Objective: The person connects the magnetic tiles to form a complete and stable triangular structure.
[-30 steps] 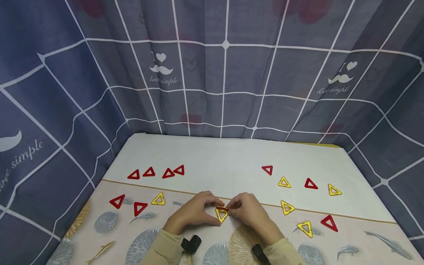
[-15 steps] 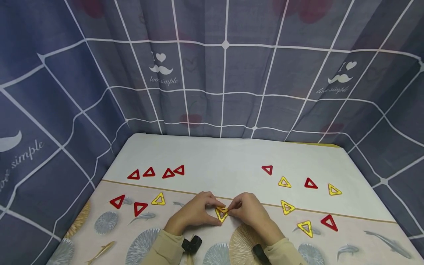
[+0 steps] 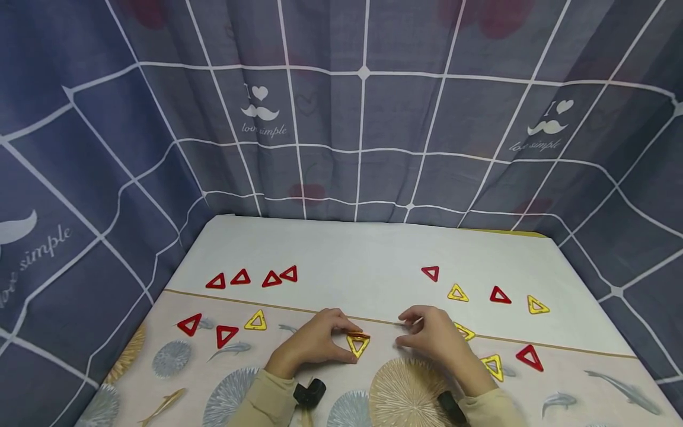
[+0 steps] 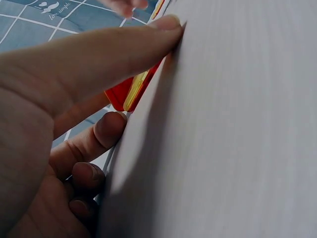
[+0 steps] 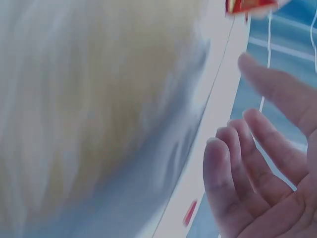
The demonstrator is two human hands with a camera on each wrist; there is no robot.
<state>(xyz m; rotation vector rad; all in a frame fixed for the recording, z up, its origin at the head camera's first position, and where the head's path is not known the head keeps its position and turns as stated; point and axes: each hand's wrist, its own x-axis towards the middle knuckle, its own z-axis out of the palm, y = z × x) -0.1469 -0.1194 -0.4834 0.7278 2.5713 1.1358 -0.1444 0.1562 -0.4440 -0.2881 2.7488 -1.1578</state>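
My left hand rests low over the table and holds a yellow hollow triangle tile between thumb and forefinger. A red-orange tile stands along that tile's far edge, seen nearly edge-on. In the left wrist view the red piece shows behind the thumb, partly hidden. My right hand is apart from them, to the right, with loosely bent fingers and nothing in its grasp. It partly covers a yellow triangle lying behind it. The right wrist view has the red and yellow pieces at its top edge.
Several red triangles lie at the far left, with more red ones and a yellow triangle nearer. Red and yellow triangles are scattered on the right. A grid-patterned curtain surrounds the table.
My right hand has let go of the piece at the yellow tile's far edge and moved right, its fingers spreading. The left hand has stayed in place, still holding the tile.
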